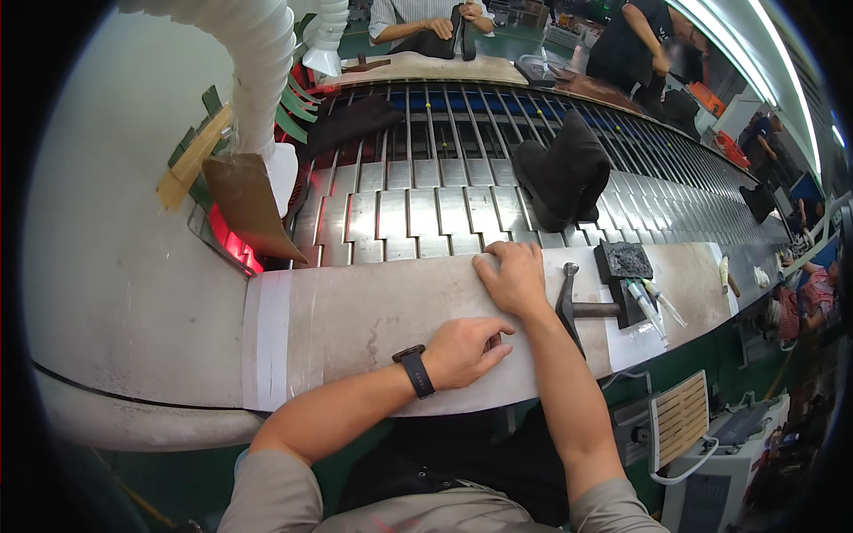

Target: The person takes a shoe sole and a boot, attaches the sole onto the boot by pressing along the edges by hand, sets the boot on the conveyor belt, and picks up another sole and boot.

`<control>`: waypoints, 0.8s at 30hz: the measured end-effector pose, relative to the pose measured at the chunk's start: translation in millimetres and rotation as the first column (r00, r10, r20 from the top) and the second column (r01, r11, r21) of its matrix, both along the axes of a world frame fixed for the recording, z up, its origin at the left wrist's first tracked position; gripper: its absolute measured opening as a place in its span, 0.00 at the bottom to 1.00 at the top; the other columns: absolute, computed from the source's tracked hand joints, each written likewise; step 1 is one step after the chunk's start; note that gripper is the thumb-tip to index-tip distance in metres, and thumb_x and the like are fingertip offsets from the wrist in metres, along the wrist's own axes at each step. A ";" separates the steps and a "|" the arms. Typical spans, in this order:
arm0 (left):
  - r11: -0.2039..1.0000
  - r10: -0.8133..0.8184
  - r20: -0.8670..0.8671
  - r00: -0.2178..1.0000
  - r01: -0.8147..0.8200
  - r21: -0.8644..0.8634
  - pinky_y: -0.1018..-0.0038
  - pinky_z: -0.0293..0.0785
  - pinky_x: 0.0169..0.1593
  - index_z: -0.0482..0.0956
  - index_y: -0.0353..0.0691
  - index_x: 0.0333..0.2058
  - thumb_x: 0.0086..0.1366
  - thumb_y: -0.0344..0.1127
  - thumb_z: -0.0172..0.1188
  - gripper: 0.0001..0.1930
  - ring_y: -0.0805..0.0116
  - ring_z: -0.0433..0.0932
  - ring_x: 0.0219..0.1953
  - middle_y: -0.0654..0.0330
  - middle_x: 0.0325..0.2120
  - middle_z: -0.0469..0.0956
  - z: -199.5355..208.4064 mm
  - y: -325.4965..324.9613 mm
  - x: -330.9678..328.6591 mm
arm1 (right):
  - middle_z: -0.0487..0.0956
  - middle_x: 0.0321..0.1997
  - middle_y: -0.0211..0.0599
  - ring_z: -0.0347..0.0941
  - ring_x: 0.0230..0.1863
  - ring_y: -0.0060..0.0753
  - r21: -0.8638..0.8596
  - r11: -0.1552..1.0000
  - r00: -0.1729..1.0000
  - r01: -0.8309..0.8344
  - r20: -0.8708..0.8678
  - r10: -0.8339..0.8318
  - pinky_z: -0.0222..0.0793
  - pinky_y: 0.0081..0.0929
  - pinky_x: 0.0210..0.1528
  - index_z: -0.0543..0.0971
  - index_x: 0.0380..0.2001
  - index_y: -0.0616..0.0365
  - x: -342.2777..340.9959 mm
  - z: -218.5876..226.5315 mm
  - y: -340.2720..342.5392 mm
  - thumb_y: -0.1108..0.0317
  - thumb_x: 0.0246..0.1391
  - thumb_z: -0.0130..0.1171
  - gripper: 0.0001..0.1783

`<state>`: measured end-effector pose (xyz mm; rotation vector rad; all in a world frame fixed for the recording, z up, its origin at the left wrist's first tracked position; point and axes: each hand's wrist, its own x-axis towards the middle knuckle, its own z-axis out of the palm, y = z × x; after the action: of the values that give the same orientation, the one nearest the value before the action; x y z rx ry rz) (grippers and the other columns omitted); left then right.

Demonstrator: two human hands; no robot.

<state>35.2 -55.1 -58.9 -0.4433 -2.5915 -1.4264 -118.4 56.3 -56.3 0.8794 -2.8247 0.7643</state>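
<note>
My left hand, with a dark watch on its wrist, rests on the pale work board. Its thumb and forefinger are apart, with nothing between them. Farther forward, my right hand lies palm down at the board's far edge, beside the conveyor, fingers spread and holding nothing. Just right of it is a hammer with a dark head. Beyond the hammer sit a rough black block and several syringe-like tubes. A pair of black boots stands on the conveyor.
The metal slat and roller conveyor runs across ahead. At left, a white flexible duct hangs over a red-lit opening with a brown flap. Dark boot-like material lies on the rollers. Across, a person handles a black boot.
</note>
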 end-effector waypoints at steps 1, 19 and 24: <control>1.000 0.002 0.001 1.000 -0.002 0.001 0.65 0.82 0.40 0.85 0.39 0.51 0.70 0.36 0.69 0.13 0.59 0.85 0.31 0.57 0.30 0.85 -0.1 0.3 0.7 | 0.88 0.50 0.50 0.79 0.59 0.52 -0.005 1.000 1.000 -0.002 0.008 0.002 0.53 0.57 0.79 0.88 0.48 0.61 0.5 -1.2 -0.8 0.48 0.66 0.62 0.25; 1.000 -0.017 -0.016 1.000 0.017 -0.022 0.63 0.82 0.40 0.86 0.39 0.49 0.70 0.37 0.69 0.13 0.58 0.85 0.32 0.56 0.31 0.86 2.8 -10.4 4.1 | 0.87 0.53 0.49 0.77 0.62 0.51 0.039 0.999 1.000 -0.010 -0.004 0.011 0.51 0.58 0.79 0.87 0.51 0.60 -0.2 -4.3 -4.4 0.48 0.66 0.63 0.26; 0.999 -0.013 0.030 0.999 0.014 -0.034 0.65 0.82 0.39 0.86 0.38 0.49 0.70 0.37 0.70 0.13 0.60 0.85 0.31 0.56 0.31 0.85 7.6 -11.4 5.2 | 0.88 0.51 0.48 0.79 0.60 0.52 -0.025 0.999 0.999 -0.040 -0.019 0.039 0.53 0.61 0.78 0.88 0.49 0.60 1.7 -5.5 -5.9 0.49 0.65 0.65 0.24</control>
<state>40.4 -66.5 -51.3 -0.4477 -2.6450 -1.4051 -116.8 50.4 -61.8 0.9360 -2.7831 0.7901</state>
